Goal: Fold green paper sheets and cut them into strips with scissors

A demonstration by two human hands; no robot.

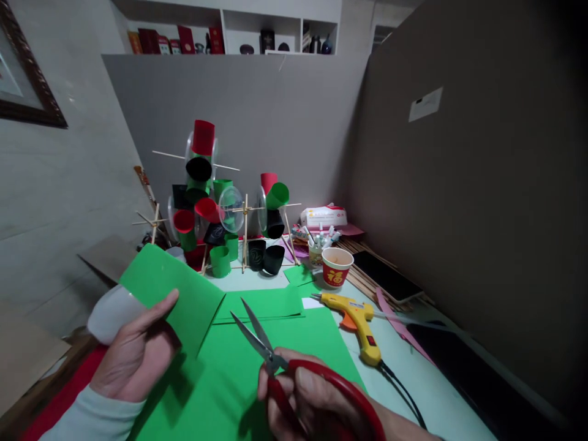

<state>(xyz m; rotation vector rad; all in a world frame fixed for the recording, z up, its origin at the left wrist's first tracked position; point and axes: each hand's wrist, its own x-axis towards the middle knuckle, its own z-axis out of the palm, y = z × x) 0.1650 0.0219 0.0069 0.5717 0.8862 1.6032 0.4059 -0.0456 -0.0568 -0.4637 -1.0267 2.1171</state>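
My left hand (138,355) pinches a green sheet (177,291) and holds it up off the table, thumb on its near face. My right hand (305,398) grips red-handled scissors (271,355), fingers through the loops. The blades are slightly apart and point up and left toward the held sheet, a short gap away from it. More green sheets (275,343) lie flat under both hands.
A yellow glue gun (361,321) with a black cord lies to the right. Behind stand a red paper cup (337,267), a pot of pens, a pack of wipes and a stick-and-cup model (215,208). A phone (386,275) lies by the cardboard wall.
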